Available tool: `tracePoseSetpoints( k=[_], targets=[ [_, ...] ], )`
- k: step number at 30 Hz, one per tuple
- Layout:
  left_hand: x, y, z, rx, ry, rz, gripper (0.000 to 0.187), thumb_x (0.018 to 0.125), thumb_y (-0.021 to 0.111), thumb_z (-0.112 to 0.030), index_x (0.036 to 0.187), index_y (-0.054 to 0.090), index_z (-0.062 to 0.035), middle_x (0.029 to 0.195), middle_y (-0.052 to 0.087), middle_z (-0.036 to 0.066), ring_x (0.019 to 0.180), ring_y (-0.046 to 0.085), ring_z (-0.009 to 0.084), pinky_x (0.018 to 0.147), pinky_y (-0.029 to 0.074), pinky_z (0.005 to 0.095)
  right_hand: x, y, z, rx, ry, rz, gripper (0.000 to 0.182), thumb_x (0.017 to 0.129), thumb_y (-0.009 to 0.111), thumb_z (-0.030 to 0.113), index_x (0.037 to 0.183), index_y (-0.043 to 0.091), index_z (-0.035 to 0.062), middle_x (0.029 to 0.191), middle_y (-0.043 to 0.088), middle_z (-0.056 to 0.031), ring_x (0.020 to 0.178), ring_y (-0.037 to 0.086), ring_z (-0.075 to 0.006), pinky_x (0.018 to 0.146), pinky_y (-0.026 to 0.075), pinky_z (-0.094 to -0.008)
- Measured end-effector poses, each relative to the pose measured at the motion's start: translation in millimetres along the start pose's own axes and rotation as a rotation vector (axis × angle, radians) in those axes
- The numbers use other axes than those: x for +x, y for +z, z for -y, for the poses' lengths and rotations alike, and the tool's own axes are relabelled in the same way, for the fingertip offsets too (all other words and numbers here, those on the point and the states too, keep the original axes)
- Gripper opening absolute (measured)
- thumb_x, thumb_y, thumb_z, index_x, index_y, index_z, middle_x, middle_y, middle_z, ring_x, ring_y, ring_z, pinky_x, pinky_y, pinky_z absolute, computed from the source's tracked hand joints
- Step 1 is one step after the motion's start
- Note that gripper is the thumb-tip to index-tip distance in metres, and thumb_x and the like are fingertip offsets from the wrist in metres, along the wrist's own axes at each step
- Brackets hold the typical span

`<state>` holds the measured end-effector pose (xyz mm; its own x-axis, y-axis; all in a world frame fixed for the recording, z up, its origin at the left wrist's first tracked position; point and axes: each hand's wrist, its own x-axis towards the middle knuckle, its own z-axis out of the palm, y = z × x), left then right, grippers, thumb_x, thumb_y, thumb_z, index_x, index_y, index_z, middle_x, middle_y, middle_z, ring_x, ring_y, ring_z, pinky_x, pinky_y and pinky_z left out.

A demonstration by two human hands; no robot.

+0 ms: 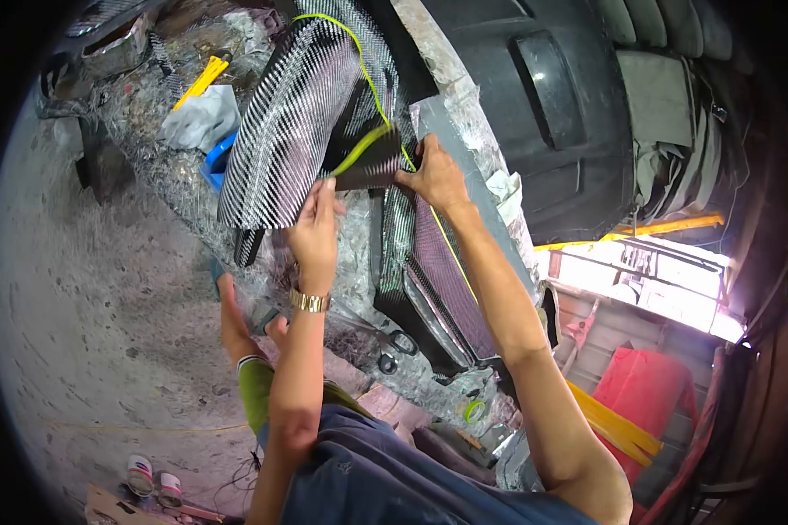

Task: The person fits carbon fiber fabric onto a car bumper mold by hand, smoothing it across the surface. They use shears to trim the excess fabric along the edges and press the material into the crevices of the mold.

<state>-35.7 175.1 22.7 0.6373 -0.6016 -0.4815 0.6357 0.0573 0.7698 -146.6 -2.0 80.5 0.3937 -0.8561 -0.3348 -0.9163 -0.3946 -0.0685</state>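
A sheet of black-and-silver woven carbon fibre cloth is draped over a long curved part, with yellow-green tape along its edge. My left hand, with a metal watch at the wrist, pinches a lower corner of a flap of this cloth. On the flap's other side, my right hand grips its edge between thumb and fingers, beside the tape line. Below them lies a dark framed part with woven cloth in it and a yellow-green strip along its side.
Scissors and a green tape roll lie on the plastic-covered table. A yellow cutter, crumpled white material and a blue object sit left. A large black panel stands beyond. Cans stand on the floor.
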Motion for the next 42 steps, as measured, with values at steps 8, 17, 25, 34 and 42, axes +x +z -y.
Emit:
tracePoseSetpoints(
  k=[8,17,25,34,42],
  targets=[
    [30,6,0,0.056,0.128,0.027,0.030,0.101,0.065,-0.029,0.104,0.071,0.0001,0.062,0.063,-0.001,0.047,0.045,0.0018,0.044,0.033,0.0202,7,3,-8,0.033,-0.058,-0.018,0.072,0.066,0.092,0.041,0.107,0.050,-0.0004,0.101,0.067,-0.0246,0.096,0.067,-0.0420,0.086,0.052,-0.0471],
    [69,13,6,0.214,0.426,0.167,0.038,0.097,0.066,-0.035,0.078,0.069,-0.0024,0.057,0.060,0.001,0.049,0.053,0.0128,0.053,0.041,0.0322,15,5,-21,0.036,-0.117,-0.031,0.071,0.065,0.094,0.040,0.102,0.048,-0.0003,0.088,0.064,-0.0213,0.082,0.065,-0.0363,0.077,0.051,-0.0445],
    [87,16,-8,0.338,0.495,0.133,0.068,0.087,0.064,-0.064,0.059,0.068,-0.0027,0.056,0.065,0.010,0.055,0.066,0.0255,0.062,0.052,0.0384,19,4,-20,0.081,-0.172,-0.029,0.072,0.067,0.095,0.040,0.103,0.048,-0.0009,0.083,0.058,-0.0125,0.068,0.059,-0.0179,0.057,0.050,-0.0341],
    [100,29,2,0.318,0.510,0.129,0.058,0.094,0.059,-0.054,0.060,0.067,-0.0069,0.057,0.065,0.007,0.056,0.066,0.0274,0.061,0.052,0.0407,14,2,-15,0.169,-0.090,0.054,0.070,0.071,0.094,0.039,0.107,0.049,-0.0003,0.087,0.059,-0.0086,0.073,0.060,-0.0135,0.056,0.052,-0.0296],
    [40,-38,20,0.685,0.729,0.323,0.023,0.097,0.058,-0.024,0.102,0.061,-0.0013,0.091,0.068,0.020,0.088,0.066,0.0399,0.080,0.051,0.0477,27,15,-45,0.210,-0.239,-0.028,0.066,0.075,0.087,0.032,0.117,0.051,-0.0032,0.100,0.067,-0.0181,0.090,0.067,-0.0281,0.081,0.053,-0.0376]
  ],
)
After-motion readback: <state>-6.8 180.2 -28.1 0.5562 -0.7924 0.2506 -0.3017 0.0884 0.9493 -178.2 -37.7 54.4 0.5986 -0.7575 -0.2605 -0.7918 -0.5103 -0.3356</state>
